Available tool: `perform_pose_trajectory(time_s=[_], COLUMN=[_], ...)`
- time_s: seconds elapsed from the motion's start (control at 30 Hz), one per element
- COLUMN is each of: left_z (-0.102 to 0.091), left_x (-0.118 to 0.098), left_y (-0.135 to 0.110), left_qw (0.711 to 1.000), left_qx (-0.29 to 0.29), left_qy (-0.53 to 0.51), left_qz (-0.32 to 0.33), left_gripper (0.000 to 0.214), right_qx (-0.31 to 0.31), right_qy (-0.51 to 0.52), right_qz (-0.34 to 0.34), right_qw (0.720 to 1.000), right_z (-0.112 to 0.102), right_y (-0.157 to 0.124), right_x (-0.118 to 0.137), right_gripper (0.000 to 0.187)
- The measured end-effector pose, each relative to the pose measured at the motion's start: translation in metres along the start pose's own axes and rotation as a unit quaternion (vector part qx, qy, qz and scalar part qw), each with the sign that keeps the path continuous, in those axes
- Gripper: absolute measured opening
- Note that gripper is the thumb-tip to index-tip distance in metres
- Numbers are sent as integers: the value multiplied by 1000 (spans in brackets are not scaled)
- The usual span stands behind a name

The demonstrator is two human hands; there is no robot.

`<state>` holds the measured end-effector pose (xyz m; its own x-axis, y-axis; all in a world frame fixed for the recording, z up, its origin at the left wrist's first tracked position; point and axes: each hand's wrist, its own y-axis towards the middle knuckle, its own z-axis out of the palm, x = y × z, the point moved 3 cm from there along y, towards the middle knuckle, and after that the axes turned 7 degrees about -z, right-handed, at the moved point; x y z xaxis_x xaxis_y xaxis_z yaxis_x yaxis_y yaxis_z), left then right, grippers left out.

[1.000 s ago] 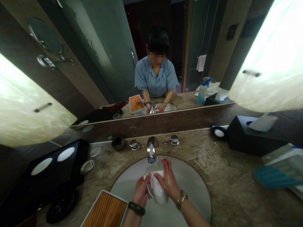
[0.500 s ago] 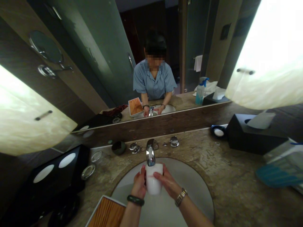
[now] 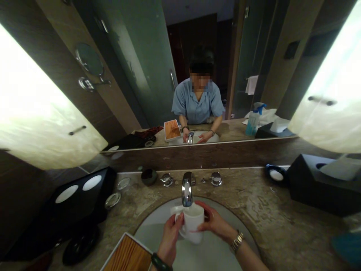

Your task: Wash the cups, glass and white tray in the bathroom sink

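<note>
A white mug point(image 3: 194, 222) is held over the round sink point(image 3: 152, 226), just below the spout of the chrome faucet point(image 3: 187, 190). My left hand point(image 3: 170, 235) is closed at the mug's handle on its left side. From the right, my right hand point(image 3: 213, 222) grips the mug's wall, thumb in front and fingers behind the rim. The mug leans a little, and its opening shows under the spout. Whether water runs is hard to tell.
Chrome knobs point(image 3: 216, 178) flank the faucet. To the left are a black tray point(image 3: 84, 203), glasses point(image 3: 113, 200), a dark bowl point(image 3: 148, 176) and a wood-patterned box point(image 3: 126, 256). A tissue box point(image 3: 318, 188) and a soap dish point(image 3: 275, 175) stand right. A mirror point(image 3: 146, 94) spans the wall.
The mug has turned so that its handle and opening now show. My left hand has shifted to the handle, and my right hand has moved round the right side. The view has shifted too.
</note>
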<state>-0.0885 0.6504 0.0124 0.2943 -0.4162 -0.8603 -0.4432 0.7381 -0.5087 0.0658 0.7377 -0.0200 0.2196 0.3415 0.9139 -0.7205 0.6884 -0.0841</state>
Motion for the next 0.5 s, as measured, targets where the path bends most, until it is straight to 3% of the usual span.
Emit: perform_pose_trajectory(time_s=[0.13, 0.27, 0.33, 0.37, 0.4, 0.5], left_z=[-1, 3, 4, 5, 7, 10], left_x=[-1, -5, -4, -3, 0, 7], left_y=[0, -20, -27, -28, -27, -16], left_qw=[1000, 998, 996, 995, 995, 997], left_qx=[-4, 41, 42, 48, 54, 69], left_qy=[-3, -40, -76, -85, -76, -16], left_qz=[18, 23, 0, -12, -21, -10], left_gripper=[75, 64, 62, 63, 67, 78], right_qx=[17, 21, 48, 71, 98, 143], right_qy=[-31, -44, -121, -214, -329, -597], right_qz=[10, 10, 41, 49, 48, -8], right_qw=[999, 999, 991, 973, 938, 789], right_z=[-3, -12, -7, -2, 4, 21], right_y=[-6, -25, -21, -15, -7, 19], right_x=[-2, 23, 34, 38, 39, 31], right_gripper=[94, 81, 74, 69, 59, 34])
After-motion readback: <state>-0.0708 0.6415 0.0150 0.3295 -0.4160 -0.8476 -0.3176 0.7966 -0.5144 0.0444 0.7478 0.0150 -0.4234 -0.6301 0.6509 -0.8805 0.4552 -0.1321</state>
